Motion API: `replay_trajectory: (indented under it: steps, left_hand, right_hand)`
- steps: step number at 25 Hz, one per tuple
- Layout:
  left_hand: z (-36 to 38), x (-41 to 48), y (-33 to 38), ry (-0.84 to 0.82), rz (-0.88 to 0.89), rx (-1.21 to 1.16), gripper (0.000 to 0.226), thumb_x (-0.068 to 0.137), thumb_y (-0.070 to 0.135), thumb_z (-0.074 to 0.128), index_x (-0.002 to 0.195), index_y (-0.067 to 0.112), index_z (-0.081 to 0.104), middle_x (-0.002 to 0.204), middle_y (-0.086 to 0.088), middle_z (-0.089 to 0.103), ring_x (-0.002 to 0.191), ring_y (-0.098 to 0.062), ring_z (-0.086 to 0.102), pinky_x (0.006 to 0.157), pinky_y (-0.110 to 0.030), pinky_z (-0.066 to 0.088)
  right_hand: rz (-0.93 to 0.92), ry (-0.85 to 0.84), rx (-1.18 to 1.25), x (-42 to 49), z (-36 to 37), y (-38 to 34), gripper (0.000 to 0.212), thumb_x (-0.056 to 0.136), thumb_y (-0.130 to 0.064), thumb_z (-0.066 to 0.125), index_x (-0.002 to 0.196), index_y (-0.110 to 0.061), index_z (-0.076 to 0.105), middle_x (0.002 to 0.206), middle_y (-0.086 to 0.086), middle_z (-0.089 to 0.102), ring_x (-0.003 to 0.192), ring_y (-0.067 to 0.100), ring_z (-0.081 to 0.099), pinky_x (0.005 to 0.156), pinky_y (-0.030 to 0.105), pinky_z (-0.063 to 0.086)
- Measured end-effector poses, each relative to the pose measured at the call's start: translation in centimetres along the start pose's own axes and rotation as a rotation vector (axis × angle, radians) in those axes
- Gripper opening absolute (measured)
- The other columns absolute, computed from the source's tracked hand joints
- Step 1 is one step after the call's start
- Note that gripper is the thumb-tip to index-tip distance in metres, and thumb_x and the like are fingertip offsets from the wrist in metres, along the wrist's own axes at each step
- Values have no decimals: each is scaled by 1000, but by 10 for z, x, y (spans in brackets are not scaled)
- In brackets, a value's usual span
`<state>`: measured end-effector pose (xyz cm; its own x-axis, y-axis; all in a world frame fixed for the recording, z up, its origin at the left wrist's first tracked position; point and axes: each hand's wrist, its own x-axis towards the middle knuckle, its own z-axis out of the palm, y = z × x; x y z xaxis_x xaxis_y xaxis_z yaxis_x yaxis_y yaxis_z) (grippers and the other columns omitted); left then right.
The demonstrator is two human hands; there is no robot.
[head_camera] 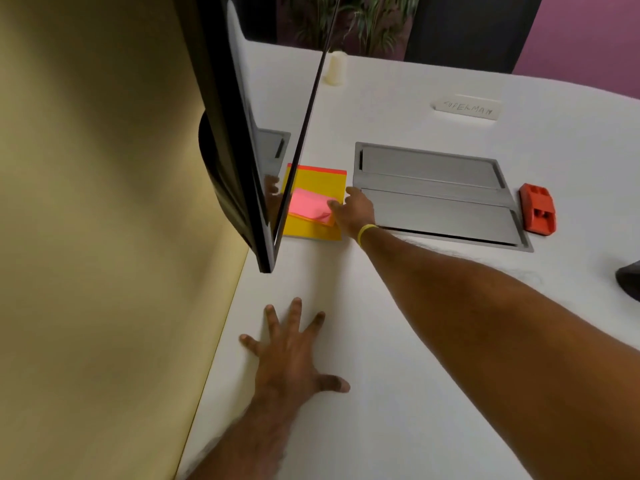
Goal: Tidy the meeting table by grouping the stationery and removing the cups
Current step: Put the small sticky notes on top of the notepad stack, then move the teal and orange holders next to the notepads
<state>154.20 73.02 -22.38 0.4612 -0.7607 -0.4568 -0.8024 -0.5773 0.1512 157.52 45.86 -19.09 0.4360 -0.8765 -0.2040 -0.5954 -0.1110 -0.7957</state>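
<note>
Pink sticky notes [310, 205] lay on the yellow pad [318, 181], my right hand [356, 211] at their edge, grip unclear; left hand [291, 355] lay spread flat. Cup [336, 68] uncleared, red tool [538, 209] sat apart.

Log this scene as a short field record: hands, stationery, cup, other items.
left hand: flat on the table, fingers spread, holding nothing
right hand: fingers at the edge of the pink sticky notes; grip unclear
yellow notepad: under the pink sticky notes, beside the metal hatch
cup: far end, apart from both hands
other: name card; orange-red object right of the metal hatch
</note>
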Motion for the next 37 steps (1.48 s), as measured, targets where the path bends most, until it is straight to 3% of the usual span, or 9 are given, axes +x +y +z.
replay_trajectory:
  steps: [10, 15, 18, 21, 25, 30, 37]
  left_hand:
    - [-3, -7, 3, 12, -5, -1, 127, 46, 95, 57, 151, 47, 5, 164, 6, -11, 147, -42, -12, 100, -83, 10]
    - [-7, -19, 11, 39, -11, 3, 123, 62, 85, 60, 155, 33, 1, 165, 3, -10, 149, -39, -8, 108, -75, 17]
    - [-8, -44, 32, 138, 74, 141, 108, 76, 83, 44, 156, 28, -4, 165, -2, -14, 150, -37, -13, 112, -72, 12]
    - [-11, -80, 63, 218, 146, 169, 103, 76, 89, 21, 156, 28, -3, 165, -4, -13, 150, -36, -14, 112, -72, 5]
    - [-30, -134, 115, 259, 183, 157, 112, 65, 96, 2, 155, 30, -2, 165, -5, -14, 149, -34, -18, 112, -70, -4]
    - [-40, -206, 198, 320, 210, 143, 122, 56, 100, -3, 156, 30, -1, 165, -6, -12, 150, -32, -19, 112, -70, -8]
    - [-21, -301, 339, 384, 159, 124, 125, 54, 102, -2, 156, 30, 3, 165, -5, -9, 150, -33, -16, 112, -71, -2]
  right_hand:
    - [-185, -19, -290, -144, -67, 82, 41, 93, -29, 64, 131, -16, 57, 136, 3, 57, 129, 21, 47, 108, 28, 34]
    - [-225, -19, -395, -218, -102, 111, 50, 92, -27, 66, 137, -11, 52, 148, 9, 45, 141, 23, 32, 116, 27, 22]
    - [-232, -11, -467, -267, -130, 123, 61, 91, -35, 66, 144, -13, 44, 156, 8, 35, 147, 25, 24, 122, 36, 18]
    - [-208, -12, -577, -318, -166, 145, 69, 91, -50, 59, 149, -20, 35, 161, 3, 24, 151, 24, 13, 123, 41, 11]
    - [-168, 6, -710, -379, -235, 181, 76, 90, -67, 45, 153, -28, 26, 165, -3, 12, 153, 22, 3, 123, 46, 1]
    - [-131, 76, -745, -441, -342, 227, 86, 85, -78, 36, 154, -28, 21, 165, -4, 10, 153, 21, 2, 123, 46, -2]
    - [-138, 101, -729, -506, -482, 296, 90, 85, -77, 39, 156, -27, 14, 165, -1, 9, 153, 22, 2, 123, 49, -1]
